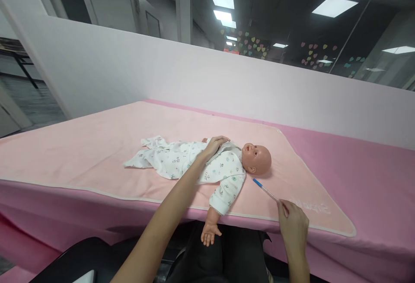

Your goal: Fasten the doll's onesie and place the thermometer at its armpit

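A baby doll [256, 158] lies on its back, head to the right, in a white long-sleeved garment [181, 157] with small printed figures. My left hand [218, 145] rests on the doll's chest near the collar, fingers stretched out over the cloth. Whether the fingertips hold any fabric, I cannot tell. Pinched in my right hand [293, 218] is a thin pale stick with a blue end [264, 188]; thermometer or pen, I cannot tell which. Its blue end points toward the doll's head, a little apart from it. The doll's near arm [211, 227] hangs past the table edge.
A peach mat [97, 144] with pale stitched letters covers much of the pink-covered table [372, 188]. Behind stands a low white wall [227, 88] with dark glass above. My legs [223, 252] are under the front edge. A dark chair part [87, 257] shows at lower left.
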The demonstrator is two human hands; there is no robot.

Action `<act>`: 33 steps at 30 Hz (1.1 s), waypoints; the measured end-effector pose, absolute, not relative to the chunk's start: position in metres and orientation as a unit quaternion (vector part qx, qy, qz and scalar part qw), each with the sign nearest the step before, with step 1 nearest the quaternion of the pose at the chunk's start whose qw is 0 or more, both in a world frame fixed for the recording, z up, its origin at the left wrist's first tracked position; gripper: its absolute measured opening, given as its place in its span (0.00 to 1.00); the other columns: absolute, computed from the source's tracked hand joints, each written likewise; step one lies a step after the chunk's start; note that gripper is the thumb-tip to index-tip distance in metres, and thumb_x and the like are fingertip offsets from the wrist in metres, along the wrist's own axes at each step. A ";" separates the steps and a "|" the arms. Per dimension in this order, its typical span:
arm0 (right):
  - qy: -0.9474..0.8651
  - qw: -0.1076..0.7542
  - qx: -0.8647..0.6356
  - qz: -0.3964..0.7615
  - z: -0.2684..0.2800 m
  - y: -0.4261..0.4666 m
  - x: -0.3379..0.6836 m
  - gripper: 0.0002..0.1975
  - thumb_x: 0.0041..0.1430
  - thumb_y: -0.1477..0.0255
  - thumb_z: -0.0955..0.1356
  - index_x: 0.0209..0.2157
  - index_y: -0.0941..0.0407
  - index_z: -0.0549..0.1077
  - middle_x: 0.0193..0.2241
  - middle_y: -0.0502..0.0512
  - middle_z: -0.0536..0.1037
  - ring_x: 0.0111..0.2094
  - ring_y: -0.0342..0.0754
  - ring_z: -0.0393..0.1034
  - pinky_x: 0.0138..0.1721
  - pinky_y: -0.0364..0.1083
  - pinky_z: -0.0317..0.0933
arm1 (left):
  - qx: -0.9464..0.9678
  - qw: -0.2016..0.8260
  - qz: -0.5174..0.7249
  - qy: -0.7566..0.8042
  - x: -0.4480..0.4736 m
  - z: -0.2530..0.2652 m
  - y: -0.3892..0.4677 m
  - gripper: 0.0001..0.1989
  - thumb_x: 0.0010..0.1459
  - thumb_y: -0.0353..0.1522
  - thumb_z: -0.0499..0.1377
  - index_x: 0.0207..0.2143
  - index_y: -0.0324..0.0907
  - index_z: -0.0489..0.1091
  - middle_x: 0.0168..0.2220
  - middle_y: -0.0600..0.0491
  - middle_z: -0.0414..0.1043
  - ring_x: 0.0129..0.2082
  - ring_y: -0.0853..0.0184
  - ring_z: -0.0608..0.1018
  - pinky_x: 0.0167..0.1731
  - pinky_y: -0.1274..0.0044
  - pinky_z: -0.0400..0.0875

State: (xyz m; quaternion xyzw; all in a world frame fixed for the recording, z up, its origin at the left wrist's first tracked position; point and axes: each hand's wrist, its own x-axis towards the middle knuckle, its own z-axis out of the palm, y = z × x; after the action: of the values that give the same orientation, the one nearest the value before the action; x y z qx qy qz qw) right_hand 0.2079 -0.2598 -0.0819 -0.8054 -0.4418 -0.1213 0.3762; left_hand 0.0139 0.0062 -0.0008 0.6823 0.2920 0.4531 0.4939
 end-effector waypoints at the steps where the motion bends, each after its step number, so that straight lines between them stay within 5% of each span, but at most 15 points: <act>1: -0.439 0.347 -0.817 -0.141 -0.079 -0.256 0.204 0.15 0.52 0.60 0.56 0.26 0.45 0.72 0.31 0.58 0.77 0.36 0.63 0.70 0.39 0.63 0.59 | 0.688 0.496 0.447 0.284 0.014 0.000 0.005 0.12 0.44 0.36 0.54 0.26 0.38 0.73 0.33 0.51 0.74 0.39 0.64 0.72 0.44 0.74 0.62; 8: -0.601 0.334 -0.717 -0.115 -0.023 -0.173 0.137 0.17 0.59 0.69 0.53 0.40 0.53 0.70 0.37 0.58 0.75 0.36 0.52 0.70 0.36 0.49 0.62 | 0.706 0.517 0.409 0.260 0.012 0.001 0.000 0.11 0.42 0.35 0.59 0.29 0.38 0.73 0.33 0.50 0.74 0.38 0.64 0.72 0.41 0.75 0.62; 14: -0.628 0.229 -0.736 -0.110 -0.009 -0.095 0.108 0.20 0.55 0.82 0.53 0.45 0.58 0.67 0.36 0.61 0.74 0.31 0.48 0.69 0.29 0.43 0.59 | 0.674 0.539 0.429 0.268 0.012 -0.001 -0.001 0.11 0.41 0.34 0.61 0.28 0.37 0.73 0.31 0.51 0.74 0.34 0.67 0.72 0.38 0.76 0.64; 23: -0.576 0.596 -0.544 -0.130 -0.045 -0.084 0.110 0.12 0.56 0.77 0.57 0.35 0.57 0.71 0.32 0.54 0.74 0.34 0.45 0.68 0.37 0.43 0.61 | 0.714 0.531 0.392 0.234 0.009 -0.005 -0.001 0.12 0.42 0.34 0.63 0.29 0.36 0.74 0.28 0.50 0.75 0.31 0.67 0.74 0.34 0.77 0.66; 33: -0.584 0.634 -0.496 -0.104 -0.049 -0.083 0.113 0.11 0.57 0.76 0.59 0.30 0.56 0.72 0.31 0.54 0.73 0.35 0.44 0.67 0.39 0.43 0.63 | 0.724 0.525 0.373 0.247 0.007 -0.009 0.001 0.14 0.38 0.34 0.65 0.28 0.34 0.76 0.26 0.49 0.75 0.27 0.68 0.74 0.29 0.78 0.67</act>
State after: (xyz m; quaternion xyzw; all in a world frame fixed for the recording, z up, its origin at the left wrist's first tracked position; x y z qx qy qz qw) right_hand 0.1131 -0.0828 -0.0486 -0.4964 -0.5840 -0.1042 0.6338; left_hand 0.0066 0.0007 -0.0092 0.7242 0.2471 0.3727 0.5250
